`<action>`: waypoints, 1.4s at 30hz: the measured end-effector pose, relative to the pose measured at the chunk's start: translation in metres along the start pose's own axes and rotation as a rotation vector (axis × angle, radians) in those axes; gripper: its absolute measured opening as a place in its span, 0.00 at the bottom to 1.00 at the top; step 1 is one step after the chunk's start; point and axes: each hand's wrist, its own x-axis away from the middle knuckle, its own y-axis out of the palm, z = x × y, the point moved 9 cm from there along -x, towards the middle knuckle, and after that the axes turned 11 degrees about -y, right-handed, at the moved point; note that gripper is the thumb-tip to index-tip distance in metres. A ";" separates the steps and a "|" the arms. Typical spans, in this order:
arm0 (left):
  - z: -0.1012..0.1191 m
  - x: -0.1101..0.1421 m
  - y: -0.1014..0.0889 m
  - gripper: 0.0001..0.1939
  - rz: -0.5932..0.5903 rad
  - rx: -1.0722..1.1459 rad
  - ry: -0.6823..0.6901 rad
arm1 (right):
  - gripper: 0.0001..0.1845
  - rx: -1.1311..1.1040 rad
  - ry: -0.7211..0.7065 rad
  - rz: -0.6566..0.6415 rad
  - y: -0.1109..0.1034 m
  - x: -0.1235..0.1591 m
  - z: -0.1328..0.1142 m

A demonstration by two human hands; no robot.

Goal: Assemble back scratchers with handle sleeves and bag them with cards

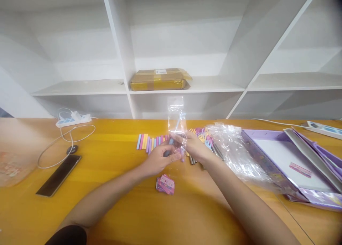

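My left hand (160, 156) is closed, thumb and fingers around a blue-grey stick-like piece (167, 151) whose kind I cannot make out. Close against it, my right hand (196, 146) is closed on a narrow clear plastic bag (175, 111) that stands up above the fingers. A thin light-blue piece shows inside the bag. Left of the hands lies a row of pink, yellow, purple and blue sticks (148, 143). Partly hidden behind my right hand is a pile of colourful pieces (204, 136) with metal ends. Small pink printed cards (166, 185) lie stacked nearer me.
Clear plastic bags (235, 152) lie to the right, beside an open purple box (272, 145). On the left are a phone (58, 175), a black mouse-like object (72, 149) and a power strip (73, 120) with a white cable. A taped carton (160, 79) sits on the shelf behind.
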 end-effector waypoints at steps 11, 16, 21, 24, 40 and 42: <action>0.012 0.000 -0.076 0.20 0.314 0.516 0.118 | 0.23 0.068 -0.351 0.368 -0.071 0.014 -0.051; 0.021 0.014 -0.110 0.20 0.460 0.641 0.173 | 0.27 0.695 -0.403 0.164 -0.040 0.048 -0.092; 0.025 0.021 -0.125 0.19 0.508 0.667 0.219 | 0.26 0.921 -0.504 -0.120 0.013 0.067 -0.104; 0.029 0.024 -0.125 0.19 0.523 0.686 0.229 | 0.22 1.059 -0.593 -0.104 0.027 0.070 -0.106; 0.026 0.032 -0.114 0.18 0.629 0.576 0.294 | 0.24 1.346 -0.728 0.090 0.035 0.072 -0.096; 0.026 0.033 -0.113 0.18 0.641 0.576 0.303 | 0.24 1.339 -0.745 0.085 0.036 0.073 -0.099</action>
